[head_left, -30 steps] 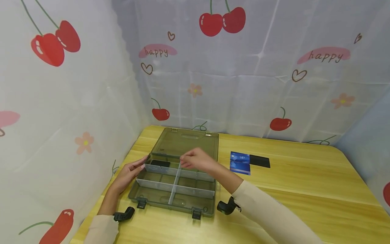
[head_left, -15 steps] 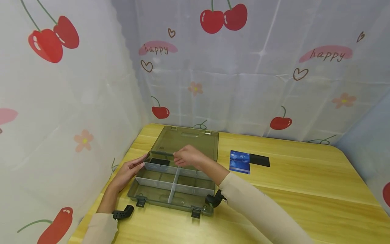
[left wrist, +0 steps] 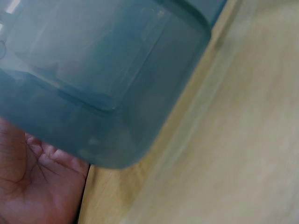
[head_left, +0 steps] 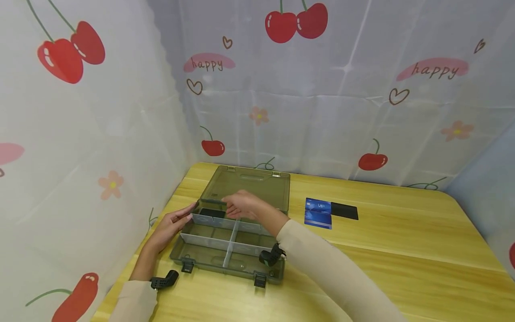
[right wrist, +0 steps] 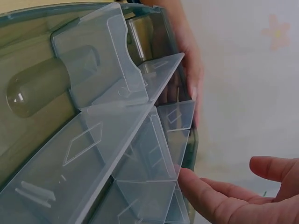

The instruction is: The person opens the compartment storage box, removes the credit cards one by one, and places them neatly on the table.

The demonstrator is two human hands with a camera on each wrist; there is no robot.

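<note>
A smoky-green see-through compartment box (head_left: 219, 267), its lid (head_left: 261, 190) folded back flat, sits on the wooden table. Frosted dividers (head_left: 208, 243) split it into several compartments. My left hand (head_left: 166, 229) rests along the box's left side, fingertips at the back-left rim; the left wrist view shows its palm beside the box wall. A black flat piece (head_left: 212, 213) lies in the back-left compartment. Over the back row is my right hand (head_left: 242, 204), index finger reaching left. In the right wrist view its fingertips (right wrist: 187, 179) are right at a divider's edge, thumb apart, nothing held.
Right of the box lie two blue cards (head_left: 318, 219), one printed VIP, with a black card (head_left: 344, 211) beside them. Two black latches (head_left: 260, 281) stick out at the box's front. Cherry-print curtains (head_left: 314, 112) enclose the table at the back and sides.
My right hand has moved left along the back row of the box, from the middle divider toward the black piece. The left hand stays at the box's side.
</note>
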